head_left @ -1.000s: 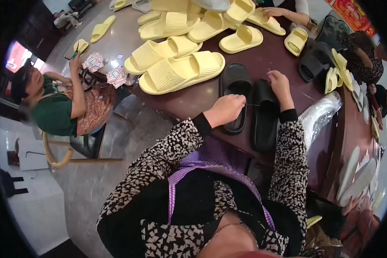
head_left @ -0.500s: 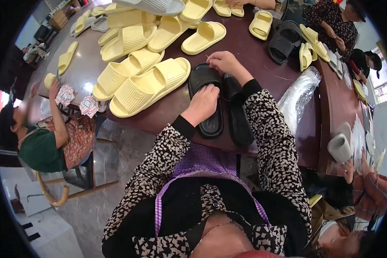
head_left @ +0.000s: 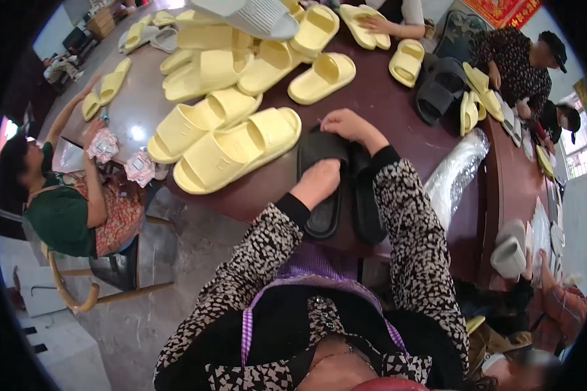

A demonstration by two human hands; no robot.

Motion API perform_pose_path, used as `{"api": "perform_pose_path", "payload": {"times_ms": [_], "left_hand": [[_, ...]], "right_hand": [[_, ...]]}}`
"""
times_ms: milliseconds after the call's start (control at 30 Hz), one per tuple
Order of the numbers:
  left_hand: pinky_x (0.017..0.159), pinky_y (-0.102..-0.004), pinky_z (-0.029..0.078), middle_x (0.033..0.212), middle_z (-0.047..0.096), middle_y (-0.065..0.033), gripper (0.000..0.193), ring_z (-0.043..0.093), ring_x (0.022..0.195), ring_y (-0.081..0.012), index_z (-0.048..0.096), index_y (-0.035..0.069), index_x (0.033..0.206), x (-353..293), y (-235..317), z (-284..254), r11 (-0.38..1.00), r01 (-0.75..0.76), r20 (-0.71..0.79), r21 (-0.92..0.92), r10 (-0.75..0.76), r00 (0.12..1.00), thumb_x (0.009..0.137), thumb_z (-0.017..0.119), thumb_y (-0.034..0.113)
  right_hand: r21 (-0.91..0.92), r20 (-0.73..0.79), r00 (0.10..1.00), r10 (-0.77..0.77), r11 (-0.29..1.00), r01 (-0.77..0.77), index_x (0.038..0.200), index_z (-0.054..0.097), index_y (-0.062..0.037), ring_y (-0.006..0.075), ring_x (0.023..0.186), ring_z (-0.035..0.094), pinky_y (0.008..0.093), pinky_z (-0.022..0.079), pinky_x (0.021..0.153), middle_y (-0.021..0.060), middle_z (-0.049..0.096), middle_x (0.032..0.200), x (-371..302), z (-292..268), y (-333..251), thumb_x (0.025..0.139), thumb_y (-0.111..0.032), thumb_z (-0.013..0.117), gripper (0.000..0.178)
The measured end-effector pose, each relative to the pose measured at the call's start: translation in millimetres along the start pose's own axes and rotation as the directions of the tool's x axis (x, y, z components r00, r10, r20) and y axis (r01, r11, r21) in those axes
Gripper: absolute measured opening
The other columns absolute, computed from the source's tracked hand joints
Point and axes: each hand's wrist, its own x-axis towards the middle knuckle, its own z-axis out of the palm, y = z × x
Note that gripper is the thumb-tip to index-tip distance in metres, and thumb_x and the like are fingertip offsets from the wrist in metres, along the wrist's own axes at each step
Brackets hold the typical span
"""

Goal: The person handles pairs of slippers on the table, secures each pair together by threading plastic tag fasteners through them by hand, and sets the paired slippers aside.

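Observation:
A black slide slipper (head_left: 324, 219) lies on the dark red table just in front of me, toe pointing away. My left hand (head_left: 319, 183) holds it from the heel side, its fingers tucked under the broad strap and hidden there. At the slipper's toe, my right hand (head_left: 352, 126) is closed in a pinch; whatever sits between the fingertips is too small to make out. The second black slipper (head_left: 370, 218) lies close on the right, partly covered by my right wrist and sleeve. A pair of yellow slippers (head_left: 238, 153) lies to the left.
Yellow slippers (head_left: 218, 72) are heaped beyond, with a grey slipper (head_left: 254, 19) on top. To the right lie clear plastic wrapping (head_left: 460, 176) and dark grey slippers (head_left: 440, 91). A co-worker in green (head_left: 62, 208) sits left; another person's hand (head_left: 377, 26) touches yellow slippers at the far side.
My left hand's fingers have slid further under the strap; before, they rested at its edge. My right hand stays pinched near the toe. The table's contents sit lower in the picture.

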Motion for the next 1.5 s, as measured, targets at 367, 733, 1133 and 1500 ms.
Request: {"api": "perform_pose_path", "payload": {"times_ms": [367,733,1133,1500], "left_hand": [[0.073,-0.054,0.048,0.08,0.062,-0.0283,0.012,0.061,0.079,-0.0456,0.06,-0.003,0.078,2,2,2,0.996,-0.07,-0.182,-0.059,0.058,0.982,0.079,0.049,0.001],[0.073,-0.0534,0.047,0.076,0.061,-0.0275,0.01,0.06,0.077,-0.0453,0.059,-0.004,0.072,7,-8,7,0.987,-0.121,-0.28,-0.11,0.086,0.956,0.075,0.05,-0.002],[0.071,-0.0526,0.049,0.073,0.06,-0.0284,0.011,0.06,0.074,-0.0459,0.06,-0.005,0.068,15,-8,8,0.983,-0.135,-0.317,-0.126,0.089,0.944,0.074,0.051,-0.002],[0.073,-0.0519,0.048,0.077,0.061,-0.0289,0.01,0.061,0.079,-0.0453,0.059,-0.006,0.071,15,-6,4,0.985,-0.126,-0.27,-0.12,0.09,0.959,0.075,0.051,-0.002]], "right_hand": [[-0.183,-0.254,0.967,-0.015,0.983,-0.033,0.088,0.073,-0.0065,0.031,0.084,0.067,0.0387,0.052,0.077,0.0148,0.07,0.088,-4,13,6,0.082,-0.02,0.063,0.018],[0.084,-0.194,0.973,0.127,0.99,-0.113,0.09,0.071,-0.0011,0.0178,0.078,0.063,0.0302,0.049,0.075,0.008,0.069,0.081,-10,6,2,0.083,-0.012,0.06,0.016],[-0.15,-0.34,0.94,-0.011,0.988,-0.043,0.09,0.07,-0.0054,0.0365,0.089,0.064,0.0429,0.05,0.079,0.0181,0.068,0.091,-7,11,4,0.087,-0.022,0.057,0.022],[0.309,-0.141,0.967,0.211,0.938,-0.159,0.095,0.069,-0.0009,0.0108,0.078,0.057,0.0256,0.046,0.073,0.0014,0.066,0.083,-10,6,-7,0.088,-0.013,0.058,0.018]]}}
